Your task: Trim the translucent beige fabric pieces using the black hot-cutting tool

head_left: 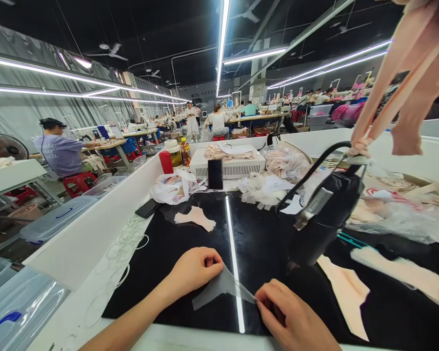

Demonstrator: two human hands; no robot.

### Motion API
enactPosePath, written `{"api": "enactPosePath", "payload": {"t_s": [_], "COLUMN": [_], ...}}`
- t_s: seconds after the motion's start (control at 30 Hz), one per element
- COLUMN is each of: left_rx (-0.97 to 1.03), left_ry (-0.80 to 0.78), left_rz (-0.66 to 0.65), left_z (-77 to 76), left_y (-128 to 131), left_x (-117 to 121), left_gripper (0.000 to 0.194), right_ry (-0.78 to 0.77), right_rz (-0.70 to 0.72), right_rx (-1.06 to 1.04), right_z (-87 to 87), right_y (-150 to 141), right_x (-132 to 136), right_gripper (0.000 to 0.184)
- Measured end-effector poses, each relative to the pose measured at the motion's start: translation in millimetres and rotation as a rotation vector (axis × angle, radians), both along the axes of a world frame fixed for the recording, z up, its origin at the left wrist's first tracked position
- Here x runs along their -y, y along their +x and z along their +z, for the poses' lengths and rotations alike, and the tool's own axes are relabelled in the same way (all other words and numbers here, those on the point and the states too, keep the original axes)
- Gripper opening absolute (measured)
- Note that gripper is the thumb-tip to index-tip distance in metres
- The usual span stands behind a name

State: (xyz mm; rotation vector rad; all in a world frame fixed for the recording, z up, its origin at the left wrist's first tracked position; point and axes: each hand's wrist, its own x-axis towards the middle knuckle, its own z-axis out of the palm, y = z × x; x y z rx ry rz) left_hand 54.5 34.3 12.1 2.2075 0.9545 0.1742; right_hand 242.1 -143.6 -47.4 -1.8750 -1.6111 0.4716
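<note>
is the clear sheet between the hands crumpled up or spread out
Spread out: the clear sheet shows as a wide panel, one edge drawn straight between the left hand and right hand.

Thin translucent curved sheet (219,288): smooth, filmy, plastic-like. Flat black worktop panel (259,243): glossy, mirror-like. Pale-pink notched cloth piece (195,218): matt. White crumpled plastic bag (172,189): slightly shiny.

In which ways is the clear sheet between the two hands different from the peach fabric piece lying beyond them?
The clear sheet is see-through, while the peach fabric piece looks mostly opaque. The clear sheet is pinched by the left hand and right hand; the peach fabric piece lies untouched on the black surface. Both look thin.
</note>
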Motion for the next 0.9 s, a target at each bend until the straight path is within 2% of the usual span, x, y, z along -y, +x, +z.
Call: {"api": "enactPosePath", "payload": {"t_s": [0.23,0.43,0.63,0.77,0.9], "left_rx": [-0.005,0.0,0.009,0.016,0.033], "left_ry": [-0.012,0.005,0.012,0.008,0.006], "left_rz": [-0.032,0.011,0.05,0.05,0.052], "left_z": [3.7,2.3,3.2,3.4,1.0], "left_y": [1,3,5,6,4], "left_x": [1,3,5,6,3], "left_gripper": [0.021,0.018,0.017,0.016,0.018], "right_ry": [0.009,-0.015,0.069,0.047,0.031], "right_rz": [-0.006,0.0,-0.111,-0.105,-0.054], "right_rx": [-0.004,0.002,0.054,0.055,0.022], "right_z": [3.0,1.7,8.6,10.1,7.6], "right_y": [-2,2,-13,-16,-8], "right_x": [0,2,6,7,5], "right_gripper": [0.026,0.024,0.026,0.026,0.026]}}
